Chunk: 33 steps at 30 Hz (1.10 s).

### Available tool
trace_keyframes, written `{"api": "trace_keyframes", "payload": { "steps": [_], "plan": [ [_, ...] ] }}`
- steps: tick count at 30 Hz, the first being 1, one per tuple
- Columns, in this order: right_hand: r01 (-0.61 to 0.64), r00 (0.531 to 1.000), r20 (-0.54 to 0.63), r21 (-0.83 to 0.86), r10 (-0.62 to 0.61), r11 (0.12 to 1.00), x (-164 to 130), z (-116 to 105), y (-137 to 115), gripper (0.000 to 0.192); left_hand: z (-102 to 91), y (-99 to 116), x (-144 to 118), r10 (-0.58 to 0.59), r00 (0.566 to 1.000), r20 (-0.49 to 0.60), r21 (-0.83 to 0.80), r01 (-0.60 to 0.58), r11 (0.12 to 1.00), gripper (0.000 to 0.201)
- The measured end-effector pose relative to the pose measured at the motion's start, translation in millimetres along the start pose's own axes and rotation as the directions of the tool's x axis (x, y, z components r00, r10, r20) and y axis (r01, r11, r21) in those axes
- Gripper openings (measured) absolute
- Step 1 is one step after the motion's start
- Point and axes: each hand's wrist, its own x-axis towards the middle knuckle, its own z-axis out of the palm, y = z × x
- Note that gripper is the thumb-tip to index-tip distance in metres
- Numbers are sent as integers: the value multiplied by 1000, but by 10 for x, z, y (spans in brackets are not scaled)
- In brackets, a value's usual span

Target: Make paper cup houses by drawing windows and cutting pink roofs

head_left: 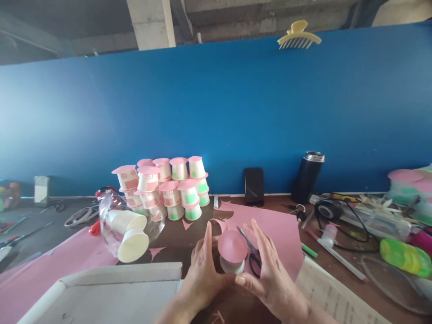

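Loosely, both hands, left [202, 270] and right [270, 274], cup the cup [232, 263]; its pink roof [232, 246] could slide askew if pressed unevenly.

A blue partition wall [216, 112] is standing beyond the hands, filling most of the view. Above it, a grey concrete ceiling with a pale beam [150, 22] is showing. A dark brown table [175, 238] is stretching beneath, with soft light falling evenly.
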Motion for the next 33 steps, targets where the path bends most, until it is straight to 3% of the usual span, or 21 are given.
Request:
{"api": "trace_keyframes", "payload": {
  "steps": [6,11,16,21,26,33],
  "plan": [
    [-44,999,-18,40,45,998,16,-34,-36,83,75,-7,20,-80,997,-10,86,81,993,101],
    [-106,993,-38,171,114,980,26,-67,-42,71,87,43,29,-36,999,-12,138,37,990,81],
    [-199,954,-135,381,267,903,64,-103,-19,54,125,117,17,-22,1000,-21,129,24,991,70],
    [-217,925,-187,451,330,866,94,-109,25,45,161,74,4,-3,998,-68,83,9,996,63],
    [-206,913,-224,469,341,859,80,-82,63,42,82,36,-13,127,977,-170,58,-119,991,59],
    [-198,920,-219,459,326,866,83,0,103,37,-64,76,-25,324,918,-229,187,-285,940,56]
  ]
}}
